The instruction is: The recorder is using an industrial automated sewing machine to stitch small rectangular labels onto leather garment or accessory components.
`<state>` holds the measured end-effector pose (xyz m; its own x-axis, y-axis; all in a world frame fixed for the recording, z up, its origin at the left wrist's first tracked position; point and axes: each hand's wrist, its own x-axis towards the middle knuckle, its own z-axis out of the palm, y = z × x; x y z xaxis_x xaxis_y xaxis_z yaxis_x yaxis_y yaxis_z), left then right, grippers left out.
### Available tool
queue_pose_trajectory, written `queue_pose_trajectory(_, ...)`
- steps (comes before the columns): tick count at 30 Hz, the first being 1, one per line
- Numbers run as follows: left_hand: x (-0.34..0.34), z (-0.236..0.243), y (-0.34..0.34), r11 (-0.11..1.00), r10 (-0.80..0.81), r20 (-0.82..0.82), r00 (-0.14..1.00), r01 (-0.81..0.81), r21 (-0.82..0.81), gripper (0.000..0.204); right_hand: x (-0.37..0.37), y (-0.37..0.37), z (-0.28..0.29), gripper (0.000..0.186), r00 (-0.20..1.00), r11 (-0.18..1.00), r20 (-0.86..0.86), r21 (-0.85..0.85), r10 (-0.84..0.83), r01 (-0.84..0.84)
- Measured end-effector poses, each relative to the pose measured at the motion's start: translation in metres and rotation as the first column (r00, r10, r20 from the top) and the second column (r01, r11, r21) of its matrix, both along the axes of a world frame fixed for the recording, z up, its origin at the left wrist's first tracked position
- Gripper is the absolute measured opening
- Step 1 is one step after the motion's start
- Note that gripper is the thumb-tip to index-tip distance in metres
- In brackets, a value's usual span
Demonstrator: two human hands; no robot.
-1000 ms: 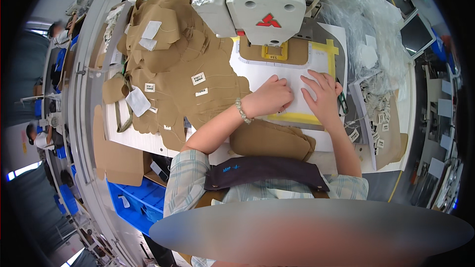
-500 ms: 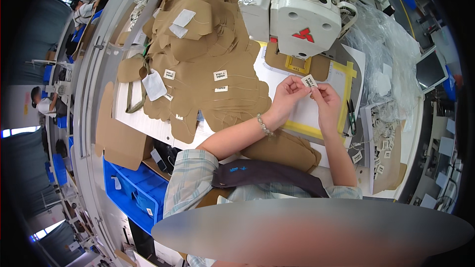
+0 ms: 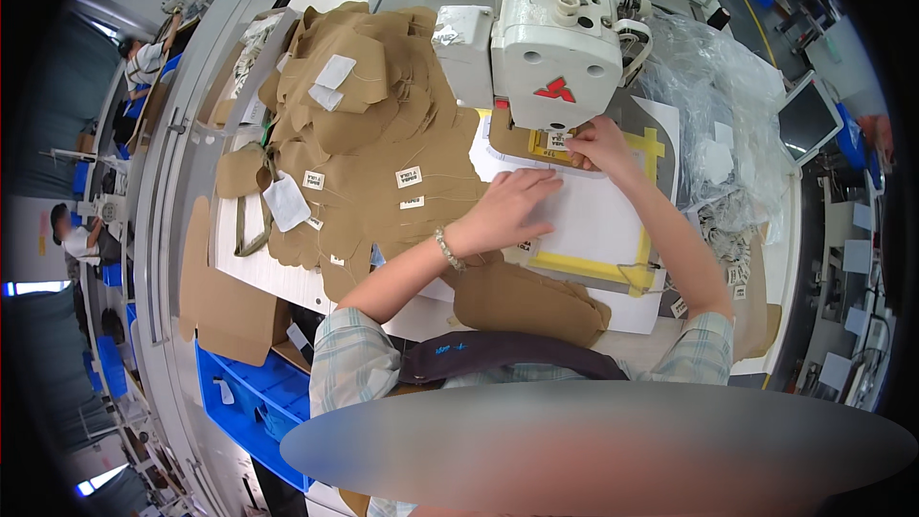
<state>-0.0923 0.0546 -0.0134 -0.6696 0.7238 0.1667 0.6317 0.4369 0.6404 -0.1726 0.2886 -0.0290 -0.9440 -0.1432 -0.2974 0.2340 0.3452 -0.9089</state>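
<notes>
Under the head of a white sewing machine (image 3: 555, 62) lies a brown fabric piece (image 3: 509, 137) with a small yellow frame (image 3: 538, 146) on it. My right hand (image 3: 601, 146) pinches the right edge of a small white label with black print (image 3: 557, 141), which lies at the frame. Its fingertips are partly hidden. My left hand (image 3: 505, 213) rests with fingers spread over white paper (image 3: 593, 215) edged in yellow tape, holding nothing. Near its wrist, another folded brown fabric piece (image 3: 531, 304) lies at the table's front.
A heap of brown fabric pieces (image 3: 383, 144), several bearing white labels, covers the left of the table. Clear plastic bags (image 3: 713, 86) and loose labels (image 3: 732, 239) lie at right. A cardboard box (image 3: 230, 306) and blue bin (image 3: 215, 412) stand at lower left.
My right hand has carried the label up and left to the yellow frame under the machine head. My left hand has let go of the label and moved down-left, its fingers now spread.
</notes>
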Motion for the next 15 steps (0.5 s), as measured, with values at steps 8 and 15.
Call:
queue_pose_trajectory(8, -0.057, -0.015, -0.013, 0.965, -0.048, -0.349, 0.936, -0.047, -0.258, 0.07, -0.014, -0.014, 0.001, 0.021, 0.996, 0.988, 0.003, 0.13, 0.087, -0.086)
queue_pose_trajectory(15, -0.079, -0.019, -0.013, 0.926, -0.185, -0.393, 0.901, 0.026, -0.376, 0.064, -0.01, -0.017, 0.003, 0.016, 0.999, 0.988, -0.01, 0.148, 0.048, -0.046)
